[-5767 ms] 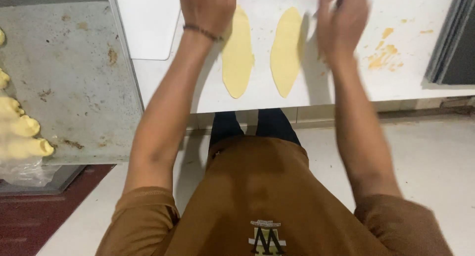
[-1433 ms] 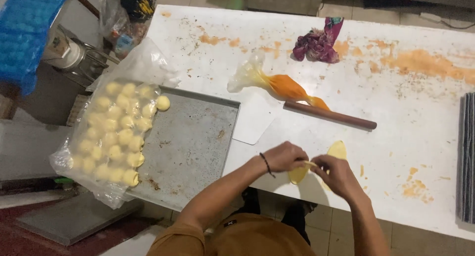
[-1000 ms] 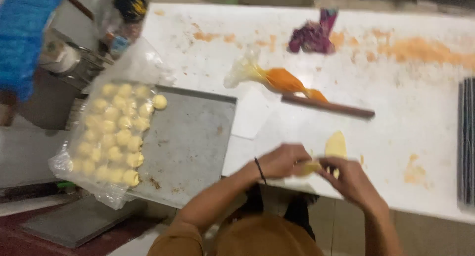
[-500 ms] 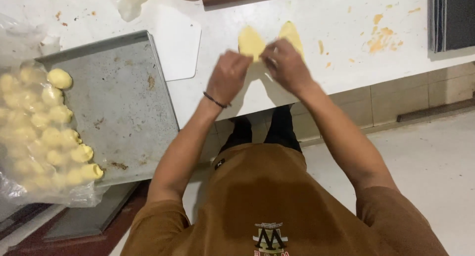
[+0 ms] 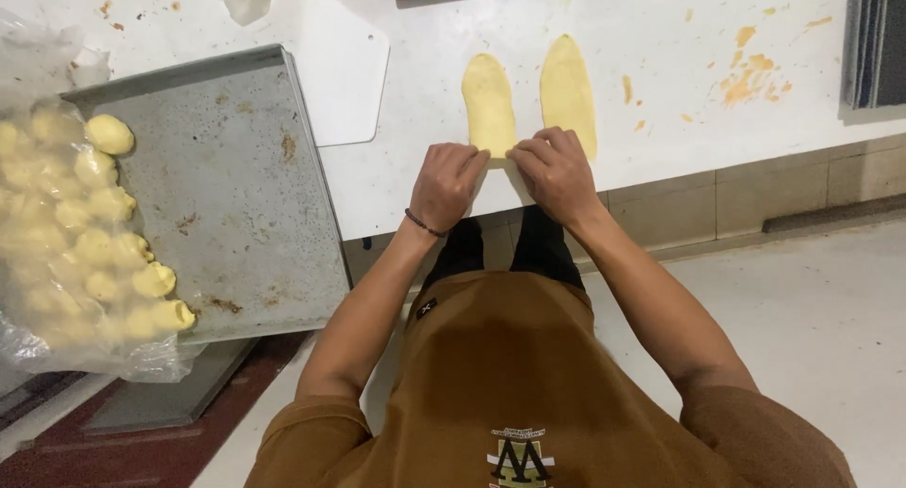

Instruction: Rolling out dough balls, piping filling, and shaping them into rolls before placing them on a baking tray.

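Observation:
Two flat, long ovals of yellow dough lie side by side on the white table [image 5: 661, 92]. My left hand [image 5: 447, 180] and my right hand [image 5: 557, 170] both press on the near end of the left dough strip [image 5: 489, 101], fingers curled over its edge. The right dough strip [image 5: 567, 87] lies just beyond my right hand, which hides its near tip. A dark band circles my left wrist.
A grey metal baking tray [image 5: 236, 205] sits to the left, overhanging the table edge. A clear plastic bag of yellow dough balls [image 5: 75, 233] rests on its left part. A white flat scraper [image 5: 344, 82] lies beside the tray. Orange smears [image 5: 750, 73] mark the table at right.
The view has swung down and closer. Both hands have shifted to the near end of the left strip, and both strips lie longer and flatter than half a second ago.

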